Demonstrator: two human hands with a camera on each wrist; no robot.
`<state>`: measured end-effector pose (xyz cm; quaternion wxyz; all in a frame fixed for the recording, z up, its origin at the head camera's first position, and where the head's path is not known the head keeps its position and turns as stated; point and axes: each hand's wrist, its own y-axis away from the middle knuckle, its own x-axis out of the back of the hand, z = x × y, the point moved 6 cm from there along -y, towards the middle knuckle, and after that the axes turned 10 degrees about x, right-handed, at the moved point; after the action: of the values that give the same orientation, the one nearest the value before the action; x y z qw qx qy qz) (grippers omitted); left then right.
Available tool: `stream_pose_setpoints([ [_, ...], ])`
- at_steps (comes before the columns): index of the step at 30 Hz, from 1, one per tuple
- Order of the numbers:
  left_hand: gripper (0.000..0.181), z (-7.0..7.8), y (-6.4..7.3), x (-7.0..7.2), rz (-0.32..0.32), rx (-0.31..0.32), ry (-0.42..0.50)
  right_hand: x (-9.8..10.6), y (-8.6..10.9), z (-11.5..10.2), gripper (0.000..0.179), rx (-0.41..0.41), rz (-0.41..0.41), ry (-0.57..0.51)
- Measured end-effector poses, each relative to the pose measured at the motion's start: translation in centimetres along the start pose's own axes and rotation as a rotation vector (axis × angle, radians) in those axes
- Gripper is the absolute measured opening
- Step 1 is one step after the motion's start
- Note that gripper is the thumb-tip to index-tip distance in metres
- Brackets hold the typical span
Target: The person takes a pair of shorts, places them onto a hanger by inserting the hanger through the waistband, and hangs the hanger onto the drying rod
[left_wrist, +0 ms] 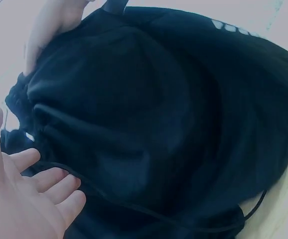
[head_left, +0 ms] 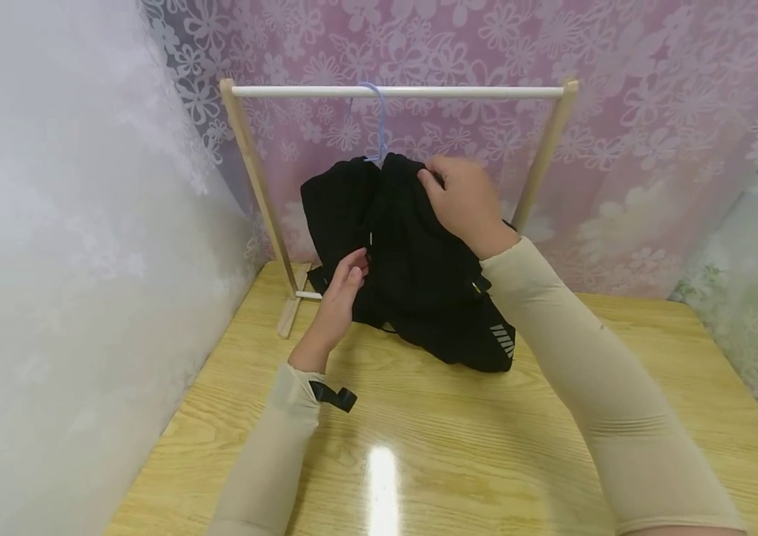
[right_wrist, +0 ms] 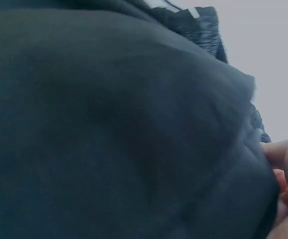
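A black garment (head_left: 419, 253) with a gathered elastic edge (right_wrist: 204, 32) and grey slanted stripes (head_left: 502, 340) near a lower corner hangs on a light blue hanger (head_left: 380, 123). My right hand (head_left: 462, 197) pinches its upper right edge, thumb in front; the right wrist view catches those fingers at the cloth's border. Lower and to the left, my left hand (head_left: 342, 294) has its fingertips against the front of the cloth. In the left wrist view its palm faces up and the fingers (left_wrist: 59, 185) are loosely extended beside a thin black cord (left_wrist: 134, 206). Folds hide the hanger's lower part.
The hanger hooks over the white bar (head_left: 473, 92) of a small rack with wooden posts (head_left: 252, 171). It stands on a wood-grain table (head_left: 459, 447), before a pink floral curtain (head_left: 647, 164). A pale wall (head_left: 71, 223) borders the left side.
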<state>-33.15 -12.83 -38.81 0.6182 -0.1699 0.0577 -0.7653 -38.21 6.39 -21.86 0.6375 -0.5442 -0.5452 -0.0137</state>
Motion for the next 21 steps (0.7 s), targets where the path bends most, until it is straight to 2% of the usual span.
stream_pose_setpoints([
  [4,0.047,0.5,0.3,-0.3,0.023,-0.036,-0.014,0.3,0.9,-0.1,0.028,-0.019,-0.055,-0.011],
  [8,0.04,2.0,1.1,-0.3,0.147,-0.104,-0.074,0.8,2.7,-0.2,0.027,-0.03,-0.163,-0.036],
  [11,0.032,3.2,1.7,-0.6,0.21,-0.166,-0.116,1.5,5.0,0.0,0.03,-0.04,-0.189,-0.091],
  [13,0.028,3.7,2.0,-1.2,0.194,-0.187,-0.162,2.4,7.1,0.4,0.029,-0.038,-0.128,-0.142],
  [15,0.027,3.8,2.2,-1.9,0.153,-0.184,-0.229,3.5,9.7,0.9,0.027,-0.008,-0.023,-0.142],
  [18,0.025,3.0,2.4,-3.0,0.074,-0.134,-0.356,4.4,13.9,1.8,0.022,0.065,0.117,-0.084],
  [20,0.02,2.0,2.7,-3.6,0.015,-0.074,-0.444,3.9,16.6,2.6,0.02,0.088,0.13,-0.002],
  [21,0.015,1.3,2.8,-3.9,-0.022,-0.038,-0.494,3.3,17.9,3.1,0.019,0.084,0.097,0.024],
])
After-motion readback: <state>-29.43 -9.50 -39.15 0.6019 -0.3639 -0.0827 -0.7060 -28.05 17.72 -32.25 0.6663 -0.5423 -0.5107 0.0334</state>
